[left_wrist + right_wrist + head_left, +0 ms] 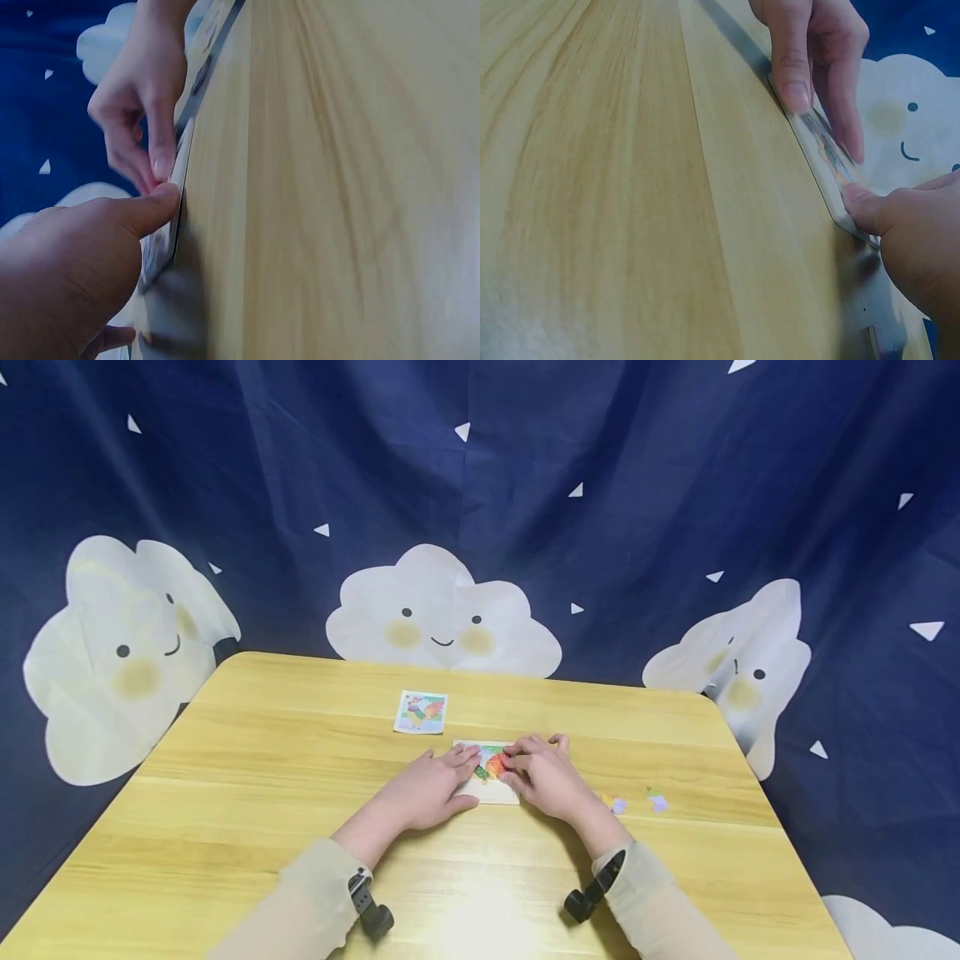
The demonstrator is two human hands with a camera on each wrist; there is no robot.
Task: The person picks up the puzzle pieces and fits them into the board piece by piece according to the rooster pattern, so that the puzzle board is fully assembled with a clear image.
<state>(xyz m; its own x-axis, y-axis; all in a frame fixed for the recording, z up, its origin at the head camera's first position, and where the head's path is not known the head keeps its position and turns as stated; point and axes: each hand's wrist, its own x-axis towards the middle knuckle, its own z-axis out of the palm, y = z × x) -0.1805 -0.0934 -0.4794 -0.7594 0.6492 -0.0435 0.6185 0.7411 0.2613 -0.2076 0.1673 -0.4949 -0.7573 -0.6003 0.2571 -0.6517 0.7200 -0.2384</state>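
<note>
Left hand (429, 789), fingers straight, rests across the jigsaw board (491, 794)'s left edge, apparently steadying it; right hand (551, 778) pinches an orange piece (495, 765) near its right edge.

- I see the board (492, 792) on the table (225, 827), between left hand (433, 789) and right hand (547, 779).
- A card (422, 712) lies behind it, leftward.
- Loose pieces (658, 802) lie off to the right.
- A curtain (517, 527) hangs behind.

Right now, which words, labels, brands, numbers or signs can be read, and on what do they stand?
No text is readable anywhere.
Picture card: any print is too small to read.
Puzzle board: no lettering readable, partly covered.
Loose puzzle pieces: too small to tell.
Curtain: no lettering.
</note>
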